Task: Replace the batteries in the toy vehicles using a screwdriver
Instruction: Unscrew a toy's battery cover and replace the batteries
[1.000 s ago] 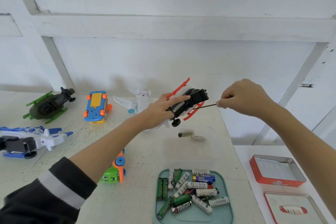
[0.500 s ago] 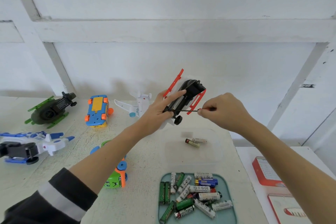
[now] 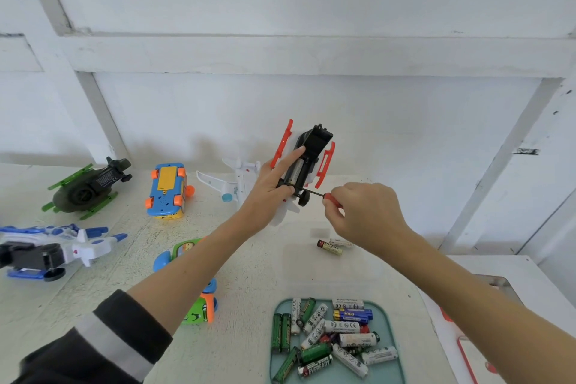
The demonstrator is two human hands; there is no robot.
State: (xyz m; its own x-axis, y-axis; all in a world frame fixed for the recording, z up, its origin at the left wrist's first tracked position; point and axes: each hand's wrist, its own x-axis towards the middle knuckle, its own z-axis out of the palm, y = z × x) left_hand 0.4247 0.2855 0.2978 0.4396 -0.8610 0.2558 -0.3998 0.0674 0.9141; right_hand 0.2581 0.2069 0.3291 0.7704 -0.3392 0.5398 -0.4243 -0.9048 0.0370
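Observation:
My left hand (image 3: 269, 182) grips a black toy helicopter with red skids (image 3: 313, 150), held up above the table with its underside toward me. A battery shows in its open compartment under my index finger. My right hand (image 3: 363, 212) pinches a small red-handled screwdriver (image 3: 325, 195); its thin shaft points left and its tip reaches the lower end of the toy near a black wheel. Two loose batteries (image 3: 332, 246) lie in a clear tray below my right hand. A teal tray (image 3: 400, 368) near the front edge holds several batteries.
Other toys lie on the white table: a green helicopter (image 3: 88, 188), a blue and orange car (image 3: 166, 192), a white plane (image 3: 232, 181), a blue and white jet (image 3: 59, 248), a green toy (image 3: 194, 290) under my left forearm. Red tins (image 3: 467, 349) sit at right.
The helicopter has tilted more upright in my left hand. My right hand moved left and down, bringing the screwdriver tip to the toy's lower end. One more battery appeared in the clear tray.

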